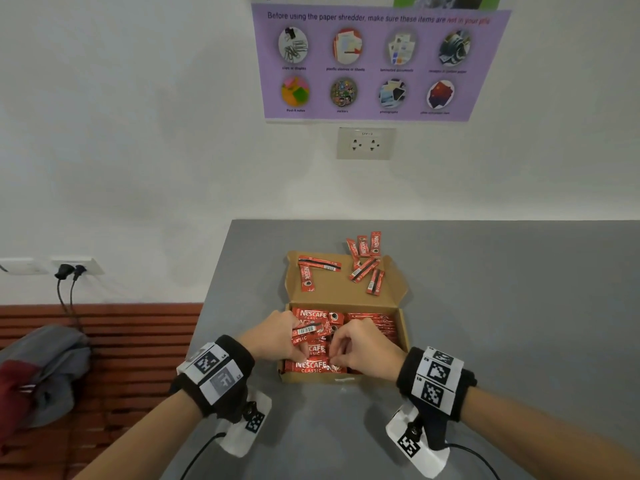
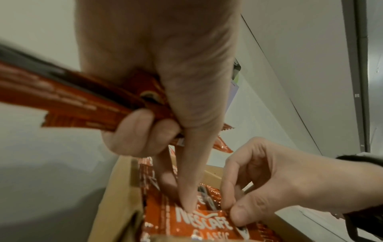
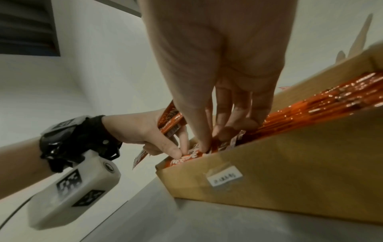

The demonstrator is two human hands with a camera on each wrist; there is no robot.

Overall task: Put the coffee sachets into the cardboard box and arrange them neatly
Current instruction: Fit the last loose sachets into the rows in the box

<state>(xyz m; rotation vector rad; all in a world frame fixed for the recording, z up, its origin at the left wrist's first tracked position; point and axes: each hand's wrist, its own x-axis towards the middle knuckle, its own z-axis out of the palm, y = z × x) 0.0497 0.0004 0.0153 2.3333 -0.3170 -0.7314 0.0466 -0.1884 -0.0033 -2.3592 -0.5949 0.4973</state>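
Note:
The open cardboard box [image 1: 402, 336] sits on the grey table, filled with rows of red Nescafe coffee sachets [image 1: 372, 322]. Both hands are over its near left part. My left hand [image 1: 282, 337] grips a small bundle of sachets [image 1: 306, 330] in its curled fingers, seen close in the left wrist view as the bundle [image 2: 72, 98]. Its forefinger [image 2: 192, 188] presses on a front sachet [image 2: 205, 221] in the box. My right hand [image 1: 349, 348] pinches the right end of that front sachet between thumb and fingertips [image 2: 238, 212]. In the right wrist view my right hand [image 3: 217, 73] reaches down into the box [image 3: 290, 172].
The box's lid flap [image 1: 341, 292] lies open away from me with several loose sachets [image 1: 363, 270] on it. Three more sachets [image 1: 364, 244] lie on the table beyond it. A wall with a socket [image 1: 366, 143] stands behind. A bench with a bag [image 1: 45, 368] is at the left.

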